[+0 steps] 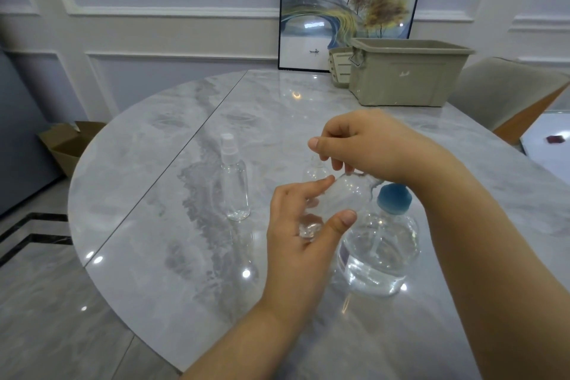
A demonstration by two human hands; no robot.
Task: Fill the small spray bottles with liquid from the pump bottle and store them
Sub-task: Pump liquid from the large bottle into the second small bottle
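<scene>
My left hand [303,234] grips a small clear spray bottle [342,196], tilted above the marble table [172,244]. My right hand [367,145] curls over that bottle's top end and pinches it; the sprayer itself is hidden under the fingers. A second small spray bottle [235,185] with a white sprayer stands upright to the left. Behind my hands a third small clear bottle [314,170] is only partly visible. The large pump bottle [381,253], blue-topped and partly filled with clear liquid, stands just right of my left hand.
A beige plastic bin [401,80] sits at the table's far right with a small slatted basket [339,66] beside it. A framed picture [348,3] leans on the wall. A chair [509,95] stands at the right, and a cardboard box [69,142] lies on the floor to the left.
</scene>
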